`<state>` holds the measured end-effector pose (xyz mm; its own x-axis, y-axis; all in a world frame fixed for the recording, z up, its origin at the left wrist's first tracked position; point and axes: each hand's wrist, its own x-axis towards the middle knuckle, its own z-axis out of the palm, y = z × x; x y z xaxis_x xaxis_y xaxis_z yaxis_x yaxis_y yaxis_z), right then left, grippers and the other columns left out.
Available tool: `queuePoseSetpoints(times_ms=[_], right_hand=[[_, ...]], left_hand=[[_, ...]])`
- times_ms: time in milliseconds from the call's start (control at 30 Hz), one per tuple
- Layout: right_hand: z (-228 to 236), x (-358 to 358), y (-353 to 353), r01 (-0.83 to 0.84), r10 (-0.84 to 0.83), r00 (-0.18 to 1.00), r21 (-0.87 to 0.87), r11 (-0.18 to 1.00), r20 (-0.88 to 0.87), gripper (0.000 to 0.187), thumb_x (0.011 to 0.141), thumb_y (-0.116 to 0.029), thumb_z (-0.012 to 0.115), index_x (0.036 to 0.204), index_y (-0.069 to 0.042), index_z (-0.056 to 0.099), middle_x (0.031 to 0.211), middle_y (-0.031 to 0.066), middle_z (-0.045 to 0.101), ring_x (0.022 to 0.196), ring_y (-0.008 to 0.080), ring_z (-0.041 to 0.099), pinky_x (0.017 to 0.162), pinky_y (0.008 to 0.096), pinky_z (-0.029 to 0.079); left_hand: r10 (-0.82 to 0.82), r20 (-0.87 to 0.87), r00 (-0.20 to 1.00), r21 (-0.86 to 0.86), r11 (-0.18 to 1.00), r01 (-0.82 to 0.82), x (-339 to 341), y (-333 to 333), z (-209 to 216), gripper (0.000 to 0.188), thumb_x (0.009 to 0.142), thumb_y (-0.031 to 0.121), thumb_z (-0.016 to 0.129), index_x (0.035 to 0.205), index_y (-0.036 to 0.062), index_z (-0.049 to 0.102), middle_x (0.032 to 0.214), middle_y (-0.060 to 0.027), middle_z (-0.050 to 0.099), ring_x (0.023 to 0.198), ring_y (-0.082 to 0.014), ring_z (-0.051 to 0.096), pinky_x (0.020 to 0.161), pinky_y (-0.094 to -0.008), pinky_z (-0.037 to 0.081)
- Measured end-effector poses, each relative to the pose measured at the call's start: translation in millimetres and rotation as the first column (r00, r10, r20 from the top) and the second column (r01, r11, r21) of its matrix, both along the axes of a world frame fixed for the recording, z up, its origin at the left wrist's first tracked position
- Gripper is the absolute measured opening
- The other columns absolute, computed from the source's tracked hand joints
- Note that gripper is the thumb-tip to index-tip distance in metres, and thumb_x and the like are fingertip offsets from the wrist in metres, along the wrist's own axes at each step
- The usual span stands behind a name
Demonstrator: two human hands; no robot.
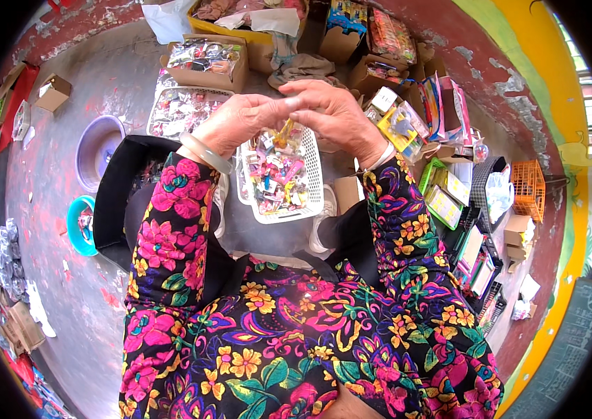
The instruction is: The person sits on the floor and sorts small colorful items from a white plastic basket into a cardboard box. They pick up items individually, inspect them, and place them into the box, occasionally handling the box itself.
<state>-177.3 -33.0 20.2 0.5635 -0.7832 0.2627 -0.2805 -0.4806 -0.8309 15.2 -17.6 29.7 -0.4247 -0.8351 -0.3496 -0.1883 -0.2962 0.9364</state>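
Note:
My left hand (241,120) and my right hand (343,117) meet at the fingertips above a white plastic basket (318,183). The fingers of both are closed in a pinch, and what they hold is mostly hidden. A small yellow-gold piece (284,131) shows just below the fingertips; whether it hangs from them or lies in the basket I cannot tell. Many small colourful packaged trinkets (278,174) fill the basket, which stands between my feet. A pale bangle (205,152) circles my left wrist.
Beyond my left hand stand another white basket (188,112) of packets and a cardboard box (240,66) filled with more. A purple basin (100,150) and a teal basin (76,227) sit at left. Green trays (442,195) and an orange crate (528,190) line the right.

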Motion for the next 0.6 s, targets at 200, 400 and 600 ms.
queuePoseSetpoints(times_ms=[200, 400, 600], right_hand=[[6.2, -1.6, 1.9, 0.088, -0.141, 0.969, 0.249, 0.964, 0.203, 0.012, 0.073, -0.003, 0.060, 0.084, 0.000, 0.063, 0.099, 0.0086, 0.058, 0.088, 0.0135, 0.055, 0.073, 0.0251, 0.045], [-4.3, -3.7, -2.6, 0.146, -0.167, 0.971, 0.129, 0.981, 0.172, 0.014, 0.070, -0.002, 0.062, 0.084, -0.001, 0.063, 0.100, 0.0073, 0.058, 0.088, 0.0138, 0.055, 0.072, 0.0240, 0.045], [-4.8, -2.0, -2.0, 0.146, -0.168, 0.971, 0.134, 0.980, 0.169, 0.014, 0.070, -0.002, 0.062, 0.084, -0.002, 0.064, 0.102, 0.0072, 0.058, 0.088, 0.0138, 0.055, 0.071, 0.0237, 0.045]], left_hand=[[0.089, -0.359, 0.929, 0.132, 0.990, -0.044, -4.0, 5.8, -11.6, 0.024, 0.080, 0.008, 0.059, 0.101, -0.0011, 0.056, 0.089, -0.0092, 0.062, 0.081, -0.0138, 0.061, 0.073, -0.0243, 0.049], [0.109, -0.343, 0.933, 0.150, 0.987, -0.060, -4.6, 4.3, -14.0, 0.029, 0.079, 0.006, 0.059, 0.107, -0.0015, 0.054, 0.091, -0.0096, 0.062, 0.082, -0.0145, 0.061, 0.073, -0.0240, 0.049], [0.133, -0.379, 0.916, 0.127, 0.988, -0.091, -5.3, 4.4, -12.8, 0.029, 0.078, 0.005, 0.060, 0.106, -0.0017, 0.055, 0.092, -0.0097, 0.062, 0.082, -0.0147, 0.061, 0.074, -0.0244, 0.049]])
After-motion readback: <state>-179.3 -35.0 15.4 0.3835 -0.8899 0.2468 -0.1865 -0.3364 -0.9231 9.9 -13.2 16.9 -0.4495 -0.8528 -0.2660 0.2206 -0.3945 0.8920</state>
